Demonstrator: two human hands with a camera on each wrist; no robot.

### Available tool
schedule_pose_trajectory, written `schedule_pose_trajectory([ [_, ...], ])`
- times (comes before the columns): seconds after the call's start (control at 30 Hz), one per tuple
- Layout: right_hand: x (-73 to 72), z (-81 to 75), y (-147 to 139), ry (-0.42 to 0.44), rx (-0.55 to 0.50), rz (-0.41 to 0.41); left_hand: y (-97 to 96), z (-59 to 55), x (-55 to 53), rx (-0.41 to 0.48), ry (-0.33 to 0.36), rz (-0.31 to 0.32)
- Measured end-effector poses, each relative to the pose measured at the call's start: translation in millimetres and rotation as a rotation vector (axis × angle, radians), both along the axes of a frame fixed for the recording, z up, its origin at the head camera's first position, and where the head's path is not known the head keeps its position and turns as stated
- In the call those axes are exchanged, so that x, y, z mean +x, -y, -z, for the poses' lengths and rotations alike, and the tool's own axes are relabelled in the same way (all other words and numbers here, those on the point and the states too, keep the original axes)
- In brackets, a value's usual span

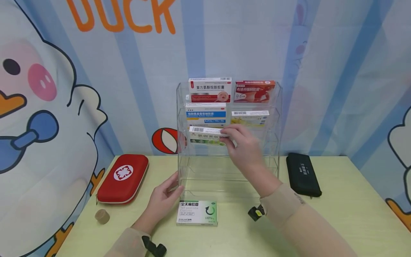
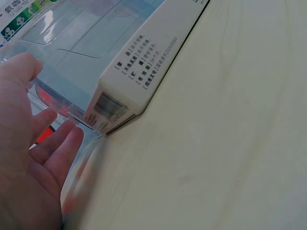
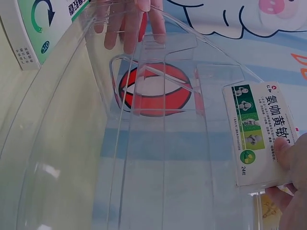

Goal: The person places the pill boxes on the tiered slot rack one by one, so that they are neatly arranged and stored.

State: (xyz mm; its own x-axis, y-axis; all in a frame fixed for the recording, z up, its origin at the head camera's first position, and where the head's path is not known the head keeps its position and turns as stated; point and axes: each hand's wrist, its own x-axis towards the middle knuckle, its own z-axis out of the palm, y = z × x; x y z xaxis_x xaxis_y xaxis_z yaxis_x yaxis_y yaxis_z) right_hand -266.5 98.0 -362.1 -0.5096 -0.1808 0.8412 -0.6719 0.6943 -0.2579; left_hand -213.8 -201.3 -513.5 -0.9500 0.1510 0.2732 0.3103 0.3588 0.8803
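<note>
My right hand point(image 1: 245, 148) pinches the right end of a white and green medicine box point(image 1: 205, 136) between thumb and fingers. That box is at the third tier of a clear acrylic display rack point(image 1: 231, 180), on the left side; in the right wrist view its green picture strip faces the camera. My left hand point(image 1: 163, 200) touches the rack's lower left edge, thumb at the front and fairly straight fingers point(image 2: 64, 153) along the outer side. Another white and green medicine box point(image 1: 197, 213) lies on the table before the rack, close to my left hand.
Upper tiers hold a white and red box point(image 1: 210, 90), a red box point(image 1: 254, 92), a blue and white box point(image 1: 206, 115) and a white and yellow box point(image 1: 249, 118). A red case point(image 1: 123, 178) and a small round brown object point(image 1: 102, 216) lie left; a black case point(image 1: 303, 175) lies right.
</note>
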Motion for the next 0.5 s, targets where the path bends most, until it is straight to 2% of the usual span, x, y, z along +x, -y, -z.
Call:
schedule_pose_trajectory([
  [0.27, -4.4, 7.3, 11.3, 0.041, -0.010, -0.037, -0.5, -1.7, 0.3, -0.003, 0.001, -0.001],
  [0.5, -3.5, 14.8, 15.5, 0.067, 0.012, -0.024, 0.0, -0.8, 0.5, -0.004, -0.006, 0.001],
])
